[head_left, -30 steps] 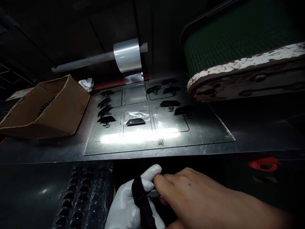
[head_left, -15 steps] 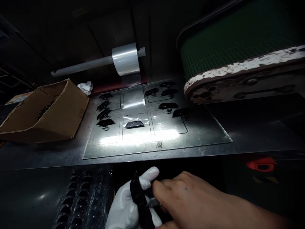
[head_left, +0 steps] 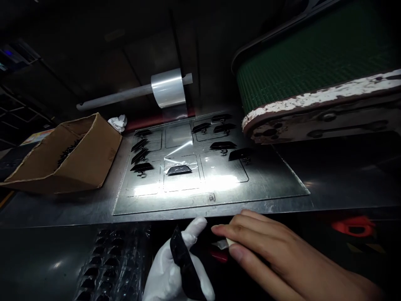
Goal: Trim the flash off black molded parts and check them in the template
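Observation:
At the bottom of the head view, my left hand wears a white glove and is closed around a glossy black plastic part, held tilted, its pointed end up. My bare right hand pinches a small knife between thumb and fingers. Its short grey blade points left, apart from the part; most of its handle is hidden. Beyond my hands, a clear sheet on the metal bench carries several similar black parts, some with hooks. One black piece lies on clear film near the middle.
A cardboard box of dark pieces stands left. Behind the sheet, a film roll hangs on a bar. A green conveyor belt juts in at right. Lower left are clear plastic trays of black parts; a red object lies lower right.
My right hand has drawn the knife away from the black part, to the right and up. My left hand keeps its hold. The whole view has shifted slightly.

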A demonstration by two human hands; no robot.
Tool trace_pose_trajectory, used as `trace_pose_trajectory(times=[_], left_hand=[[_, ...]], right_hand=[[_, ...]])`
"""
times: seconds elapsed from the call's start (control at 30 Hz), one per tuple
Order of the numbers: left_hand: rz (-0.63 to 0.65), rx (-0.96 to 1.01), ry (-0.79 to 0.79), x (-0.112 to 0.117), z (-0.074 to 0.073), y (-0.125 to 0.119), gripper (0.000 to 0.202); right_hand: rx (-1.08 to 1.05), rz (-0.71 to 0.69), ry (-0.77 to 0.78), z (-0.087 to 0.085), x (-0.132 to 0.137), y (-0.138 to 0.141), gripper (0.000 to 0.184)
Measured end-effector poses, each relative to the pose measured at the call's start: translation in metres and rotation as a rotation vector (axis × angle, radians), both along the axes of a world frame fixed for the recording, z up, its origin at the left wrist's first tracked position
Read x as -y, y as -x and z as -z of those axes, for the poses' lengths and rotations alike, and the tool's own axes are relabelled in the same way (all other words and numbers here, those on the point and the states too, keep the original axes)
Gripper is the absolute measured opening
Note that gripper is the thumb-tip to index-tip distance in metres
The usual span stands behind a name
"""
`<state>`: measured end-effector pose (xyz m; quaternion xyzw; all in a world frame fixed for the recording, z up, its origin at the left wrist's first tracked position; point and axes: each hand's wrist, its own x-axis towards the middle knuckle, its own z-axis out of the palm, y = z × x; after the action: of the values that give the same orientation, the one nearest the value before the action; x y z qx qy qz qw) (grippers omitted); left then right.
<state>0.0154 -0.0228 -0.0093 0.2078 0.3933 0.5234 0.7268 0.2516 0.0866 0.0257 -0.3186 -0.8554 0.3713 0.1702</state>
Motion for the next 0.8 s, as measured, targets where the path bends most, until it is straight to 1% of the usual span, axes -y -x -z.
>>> trace_pose_trajectory(times=[0.07,0.17,0.27,0.33,0.4,0.5,0.53,0.6,0.63,0.7,0.8], left_hand=[[0.008,0.008,-0.009,-0.001,-0.002,0.0,0.078],[0.009,0.024,-0.021,-0.003,-0.009,0.001,0.071],[0.018,0.002,-0.024,-0.001,-0.017,0.003,0.068],[-0.002,-0.029,-0.014,0.001,-0.02,0.003,0.07],[-0.024,-0.045,0.0,0.002,-0.019,0.002,0.069],[-0.04,-0.044,0.025,0.002,-0.015,-0.003,0.07],[-0.047,-0.041,0.034,0.002,-0.015,-0.005,0.071],[-0.078,-0.032,0.044,0.001,-0.016,-0.009,0.066],[-0.102,-0.028,0.048,0.001,-0.017,-0.011,0.06],[-0.149,-0.023,0.067,0.001,-0.023,-0.013,0.049],[-0.177,-0.022,0.11,0.001,-0.031,-0.015,0.038]], right_hand=[[-0.015,-0.05,-0.05,-0.005,-0.003,0.004,0.041],[-0.136,-0.052,-0.118,-0.014,-0.006,0.013,0.036],[-0.179,-0.052,-0.107,-0.021,-0.005,0.021,0.029],[-0.129,-0.082,-0.038,-0.025,-0.004,0.025,0.027],[-0.061,-0.133,0.052,-0.029,-0.004,0.028,0.026],[0.034,-0.207,0.157,-0.036,-0.008,0.034,0.015],[0.084,-0.223,0.18,-0.039,-0.01,0.037,0.017],[0.209,-0.273,0.224,-0.044,-0.013,0.042,0.034],[0.268,-0.296,0.234,-0.047,-0.014,0.044,0.038],[0.349,-0.327,0.218,-0.052,-0.015,0.049,0.038],[0.407,-0.297,0.147,-0.054,-0.011,0.052,0.038]])
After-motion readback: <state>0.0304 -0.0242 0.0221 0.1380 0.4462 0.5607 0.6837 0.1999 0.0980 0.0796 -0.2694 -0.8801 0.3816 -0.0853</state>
